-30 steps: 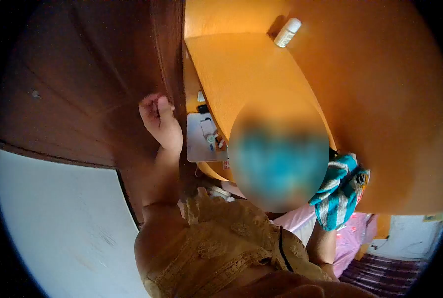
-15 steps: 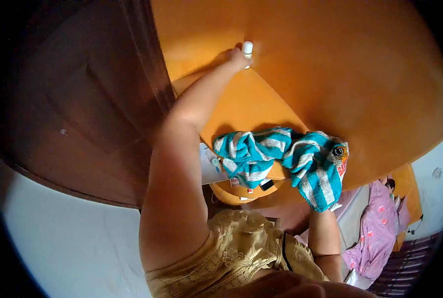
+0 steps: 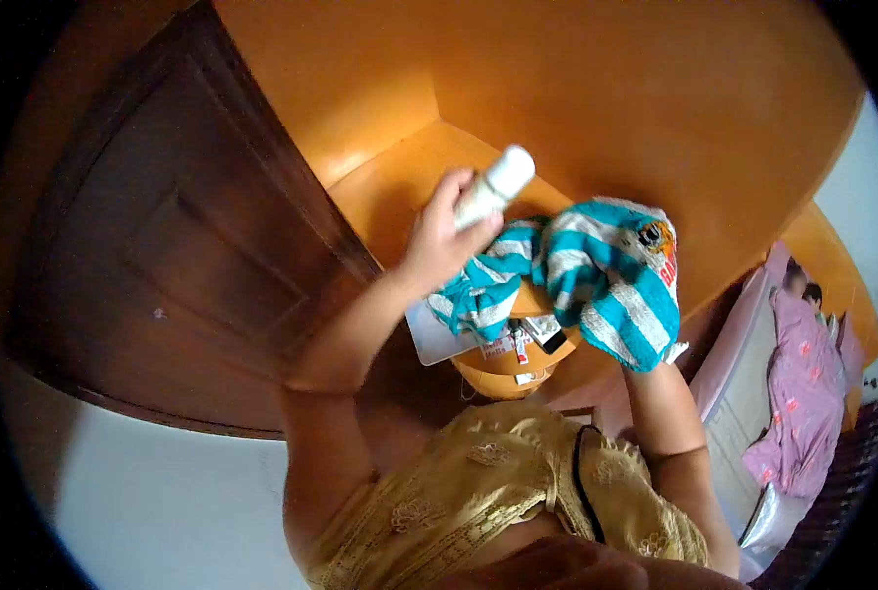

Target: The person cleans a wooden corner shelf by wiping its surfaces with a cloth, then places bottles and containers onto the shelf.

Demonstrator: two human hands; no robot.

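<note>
A white bottle with a rounded white cap (image 3: pixel 509 175) is gripped in my left hand (image 3: pixel 439 236), tilted up to the right above a wooden shelf (image 3: pixel 385 182). My fingers wrap round its lower part. To the right, a teal and white striped towel (image 3: pixel 611 270) with a tiger picture and red letters covers my right hand, whose fingers are hidden; only the wrist and forearm show below the cloth. The towel hangs from that hand, and its other end stretches left, just behind and below my left hand.
Under the towel stands a round wooden stand (image 3: pixel 506 382) with a phone (image 3: pixel 554 341) and small items. A pale flat board (image 3: pixel 439 339) lies beside it. A dark panelled door (image 3: pixel 193 256) is at left. At right, a person lies on a bed under a pink blanket (image 3: pixel 803 393).
My left hand has brought the bottle from the back of the shelf towards me, near the towel. The bottle now tilts. The view has shifted, and the towel stays on my right hand.
</note>
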